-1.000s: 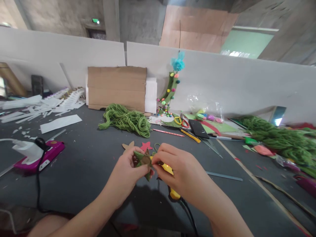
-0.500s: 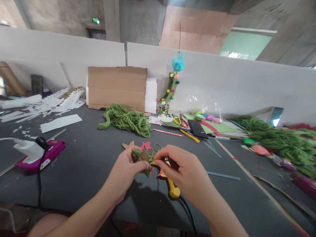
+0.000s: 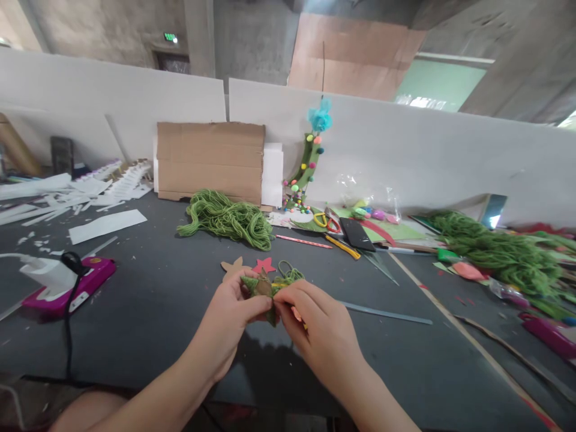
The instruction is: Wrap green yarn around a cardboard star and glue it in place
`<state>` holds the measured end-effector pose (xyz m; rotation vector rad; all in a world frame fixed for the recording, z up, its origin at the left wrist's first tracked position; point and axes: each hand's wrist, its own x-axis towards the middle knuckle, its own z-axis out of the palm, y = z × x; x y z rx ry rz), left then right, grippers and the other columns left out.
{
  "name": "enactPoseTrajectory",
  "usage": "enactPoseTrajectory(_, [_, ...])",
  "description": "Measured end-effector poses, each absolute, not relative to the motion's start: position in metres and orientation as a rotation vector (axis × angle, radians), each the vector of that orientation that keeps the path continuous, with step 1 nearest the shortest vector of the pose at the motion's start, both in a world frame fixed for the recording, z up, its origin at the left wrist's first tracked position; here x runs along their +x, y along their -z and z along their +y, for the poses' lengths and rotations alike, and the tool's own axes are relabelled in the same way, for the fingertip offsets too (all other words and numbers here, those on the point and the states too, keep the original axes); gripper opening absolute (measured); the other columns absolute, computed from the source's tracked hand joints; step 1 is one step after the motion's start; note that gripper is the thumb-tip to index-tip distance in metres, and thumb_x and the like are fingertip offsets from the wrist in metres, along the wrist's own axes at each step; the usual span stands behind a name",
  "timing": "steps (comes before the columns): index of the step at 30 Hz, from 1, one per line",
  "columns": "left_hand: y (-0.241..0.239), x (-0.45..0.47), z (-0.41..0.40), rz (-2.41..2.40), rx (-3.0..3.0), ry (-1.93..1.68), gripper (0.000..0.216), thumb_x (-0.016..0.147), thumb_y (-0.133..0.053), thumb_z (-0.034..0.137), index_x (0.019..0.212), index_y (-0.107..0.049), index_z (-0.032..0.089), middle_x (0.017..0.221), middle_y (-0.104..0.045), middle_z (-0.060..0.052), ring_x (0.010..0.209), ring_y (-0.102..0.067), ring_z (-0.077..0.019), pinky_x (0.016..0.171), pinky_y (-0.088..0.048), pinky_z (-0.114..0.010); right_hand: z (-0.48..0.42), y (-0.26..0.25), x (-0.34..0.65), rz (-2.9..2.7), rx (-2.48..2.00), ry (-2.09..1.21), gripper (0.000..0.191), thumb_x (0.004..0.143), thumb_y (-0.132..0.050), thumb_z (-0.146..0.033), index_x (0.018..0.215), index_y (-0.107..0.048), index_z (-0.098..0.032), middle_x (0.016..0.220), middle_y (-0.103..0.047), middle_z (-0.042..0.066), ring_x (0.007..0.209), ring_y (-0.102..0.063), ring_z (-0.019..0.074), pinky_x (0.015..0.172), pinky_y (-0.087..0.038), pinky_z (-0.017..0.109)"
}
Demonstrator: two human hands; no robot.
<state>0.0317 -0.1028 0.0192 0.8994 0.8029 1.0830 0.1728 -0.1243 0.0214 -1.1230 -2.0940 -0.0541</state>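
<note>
My left hand (image 3: 231, 315) grips a small star wrapped in green yarn (image 3: 262, 287), with a brown cardboard-coloured patch bare at its middle. Thumb and fingers of my right hand (image 3: 321, 327) are pinched together at the star's right edge, apparently on the green yarn (image 3: 290, 274), whose loose loops lie just behind. Those fingertips partly hide what they hold. Beneath the right hand, only bits of an orange and yellow glue gun (image 3: 296, 313) show. Past the left hand lie a plain brown cardboard star (image 3: 234, 266) and a red star (image 3: 264, 264).
A skein of green yarn (image 3: 227, 221) lies before a cardboard sheet (image 3: 209, 162). Scissors (image 3: 330, 221), a yellow cutter (image 3: 344, 247), a phone (image 3: 357, 234) and a steel ruler (image 3: 387, 313) are to the right. A purple power strip (image 3: 96, 276) with its cable stands left.
My right hand has come down and closer to the star, now covering most of the glue gun. The left hand keeps the star, tilted slightly. The view has shifted a little.
</note>
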Motion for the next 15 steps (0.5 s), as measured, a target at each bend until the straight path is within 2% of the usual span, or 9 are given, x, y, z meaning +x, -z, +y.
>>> enactPoseTrajectory(6, [-0.02,0.028,-0.1,0.777,0.918,-1.024,0.016,0.065,-0.061,0.007,0.075,-0.052,0.016,0.066,-0.059,0.002,0.058,-0.056,-0.0112,0.059,-0.047,-0.024,-0.124,-0.019,0.175,-2.164,-0.999,0.336,0.02,0.088,-0.042,-0.009,0.083,-0.06,-0.015,0.075,-0.065,0.008,0.068,-0.06,0.0152,0.061,-0.047,0.024])
enactPoseTrajectory(15, [-0.022,0.019,-0.097,0.685,0.986,-0.94,0.017,0.067,-0.066,0.011,0.082,-0.058,0.015,0.073,-0.06,0.0,0.068,-0.055,-0.0114,0.065,-0.046,-0.023,-0.13,-0.027,0.181,-2.253,-0.963,0.37,0.022,0.088,-0.042,-0.009,0.08,-0.062,-0.013,0.073,-0.065,0.009,0.068,-0.061,0.018,0.062,-0.049,0.029])
